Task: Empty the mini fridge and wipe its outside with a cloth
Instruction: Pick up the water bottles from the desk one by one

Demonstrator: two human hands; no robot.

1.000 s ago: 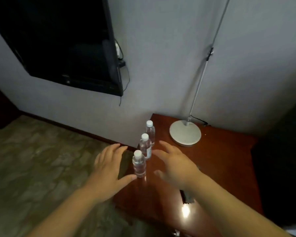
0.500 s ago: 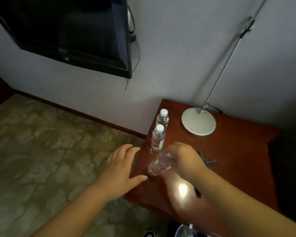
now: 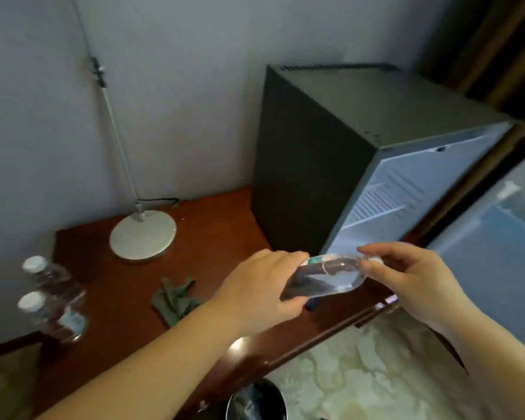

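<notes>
Nothing here can be read as text. The lifted bottle point(image 3: 325, 277) bears a label with a green band, its print smeared by motion. The standing bottle point(image 3: 58, 319) nearest on the table point(image 3: 225, 225) has a pale bluish label (just as blurred). The mini fridge point(image 3: 315, 165) shows one small dark mark above its opening, too small to make out.

Dark red-brown wooden table point(image 3: 219, 237) set against a grey wall point(image 3: 179, 86). Round pale lamp base point(image 3: 143, 237) lies flat near the table's rear edge; its thin metal pole point(image 3: 115, 125) rises along the wall. Black cable point(image 3: 161, 201) just behind the base. Pale patterned floor point(image 3: 376, 374) below; shiny round bin point(image 3: 255, 401) at the bottom edge.
</notes>
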